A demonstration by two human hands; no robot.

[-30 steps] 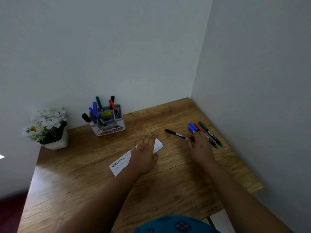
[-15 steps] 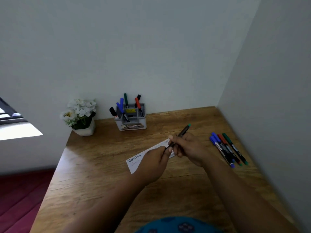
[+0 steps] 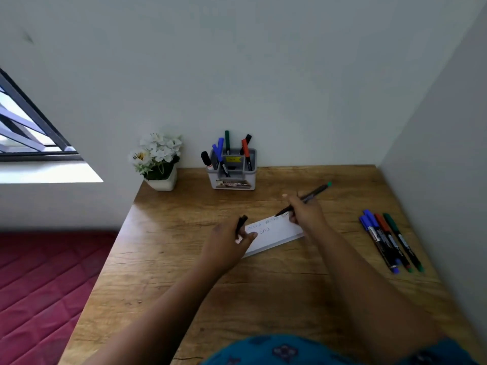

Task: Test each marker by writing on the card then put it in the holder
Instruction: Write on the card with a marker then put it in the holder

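Testing a green-ended marker on the card, cap off

The wooden desk (image 3: 184,259) carried the grey holder (image 3: 233,177) at the far side with several markers already standing in it, and four untested markers (image 3: 390,241) lay at the right. The white card (image 3: 274,234) lay in the middle; the left hand (image 3: 226,246) pinned its left end and pinched the black cap (image 3: 241,225) between thumb and fingers. The right hand (image 3: 305,210) pinched the marker (image 3: 305,198), tip touching the card's far edge. I judged that the writing step was in hand; next came recapping, then the holder.
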